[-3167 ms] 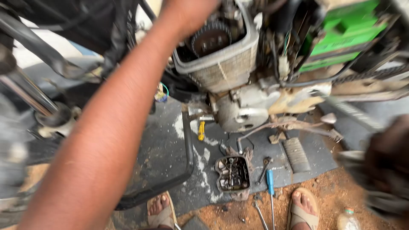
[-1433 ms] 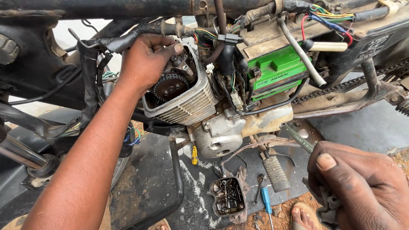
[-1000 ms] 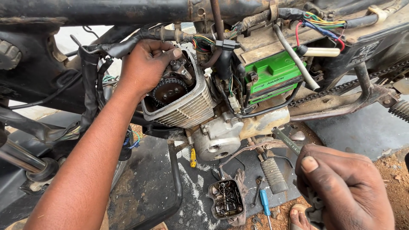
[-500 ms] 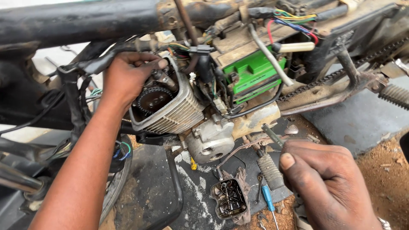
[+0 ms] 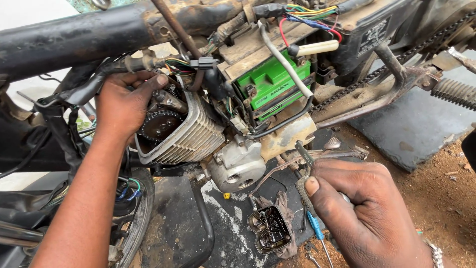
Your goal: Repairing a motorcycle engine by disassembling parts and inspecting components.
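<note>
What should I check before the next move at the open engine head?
1. Left hand at the cam sprocket: ok, fingers over its top edge.
2. Right hand holding a tool: ok, a worn pliers-like tool is gripped.
3. Tool tip seated on a part: cannot tell.
4. Chain on sprocket: cannot tell, partly hidden.
5. Removed cover out of the way: ok, on the mat below.
6. Blue screwdriver within reach: ok, beside the cover.

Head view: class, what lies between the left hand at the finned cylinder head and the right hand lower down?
In the head view, between left hand and right hand sit the finned cylinder head and silver crankcase.
</note>
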